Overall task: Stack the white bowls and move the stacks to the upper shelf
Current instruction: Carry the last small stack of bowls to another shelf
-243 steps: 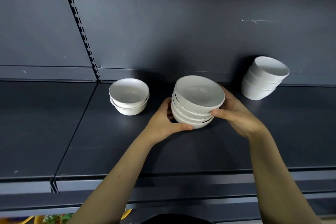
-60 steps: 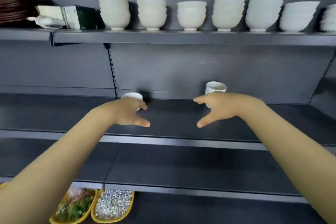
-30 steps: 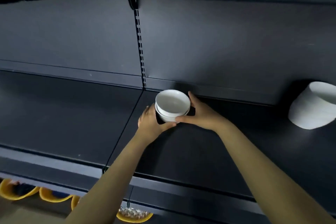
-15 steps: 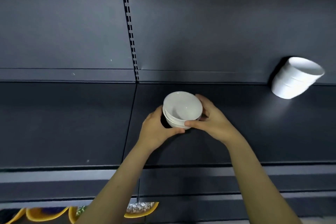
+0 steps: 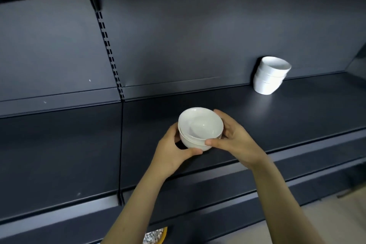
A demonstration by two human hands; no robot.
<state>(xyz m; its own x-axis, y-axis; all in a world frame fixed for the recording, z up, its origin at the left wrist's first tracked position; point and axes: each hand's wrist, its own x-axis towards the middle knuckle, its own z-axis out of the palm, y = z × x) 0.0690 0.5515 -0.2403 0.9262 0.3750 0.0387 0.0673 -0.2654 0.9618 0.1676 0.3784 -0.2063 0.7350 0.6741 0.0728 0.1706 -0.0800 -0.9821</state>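
Left fingers [image 5: 173,131] partly behind bowl stack [image 5: 200,128]

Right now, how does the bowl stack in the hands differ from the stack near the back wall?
The held stack shows two bowls; the far stack shows three. The held stack is gripped by the left hand and right hand; the far stack stands untouched. Both are plain white, nested.

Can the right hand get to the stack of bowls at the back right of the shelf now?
Probably not yet: the right hand has its grip on the near bowls, shared with the left hand. Past them, nothing stands on the shelf before the far stack.
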